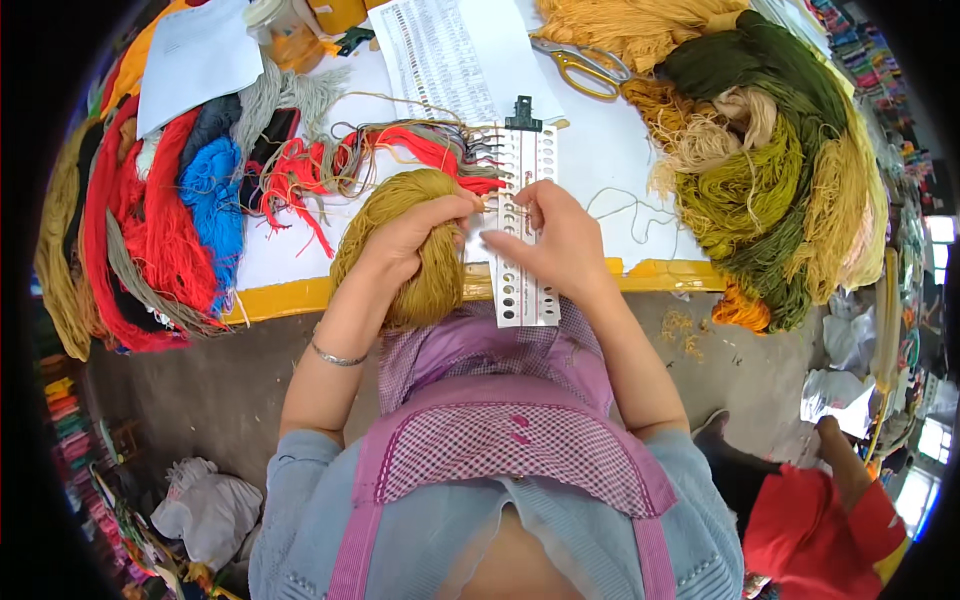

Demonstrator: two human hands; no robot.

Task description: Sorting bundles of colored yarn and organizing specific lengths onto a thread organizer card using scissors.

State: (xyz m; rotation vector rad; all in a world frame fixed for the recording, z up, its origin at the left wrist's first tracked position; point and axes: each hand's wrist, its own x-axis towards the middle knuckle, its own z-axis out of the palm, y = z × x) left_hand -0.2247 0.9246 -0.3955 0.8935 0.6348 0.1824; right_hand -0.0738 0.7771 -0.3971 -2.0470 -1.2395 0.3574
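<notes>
- Both hands meet at the table's front edge: the left hand (415,235) grips a mustard skein (410,250), fingers curled over its top, so the bundle hangs down past the yellow edge (290,295) against the apron.
- Right hand (555,240) rests on a white punched card (525,225), thumb and forefinger pinched together near the left hand; they seem to hold a thin strand, though it is too fine to be sure.
- Card lies lengthwise toward the person, its near end overhanging the table, rows of holes along both sides; a black clip (522,113) sits at its far end.
- Several holes on the card's left side already carry yarn tufts (440,150) in red, grey and olive, which fan out to the left, probably so each sample stays apart.
- Scissors (585,68) with yellow handles lie beyond the card, within reach.
- Red, blue and grey skeins (180,215) are heaped at the left; green, olive and tan ones (770,170) at the right.
- Printed sheets (440,50) lie at the far side.
- Another person in red (820,530) is at the lower right.
</notes>
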